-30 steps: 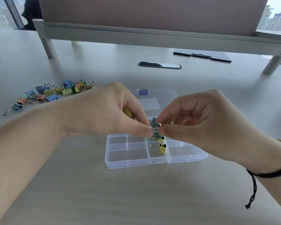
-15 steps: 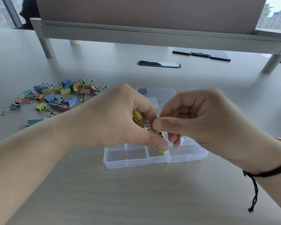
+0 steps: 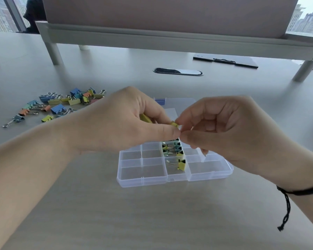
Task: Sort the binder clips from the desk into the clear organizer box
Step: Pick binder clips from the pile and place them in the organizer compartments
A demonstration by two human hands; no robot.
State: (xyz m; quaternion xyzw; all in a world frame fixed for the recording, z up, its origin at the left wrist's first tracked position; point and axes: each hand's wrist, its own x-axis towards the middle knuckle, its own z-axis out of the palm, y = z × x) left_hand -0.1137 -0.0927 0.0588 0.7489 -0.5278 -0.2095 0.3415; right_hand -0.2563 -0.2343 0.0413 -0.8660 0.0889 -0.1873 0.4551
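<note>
Both hands (image 3: 170,127) have risen, pinching a yellow clip (image 3: 175,124) above the clear plastic box (image 3: 143,175).

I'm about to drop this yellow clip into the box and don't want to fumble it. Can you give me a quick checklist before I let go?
1. Yellow clip held: ok, the left hand and right hand both pinch it at their fingertips.
2. Hands above the organizer box: ok, they meet over its middle.
3. Lid out of the way: ok, the box lies open.
4. Room in the target compartment: ok, the near middle one holds a single yellow clip in the box; the one behind it looks full.
5. Other clips in the left hand: cannot tell how many; something yellow shows under its fingers.
6. Clips left on the desk: not ok, many remain.
</note>
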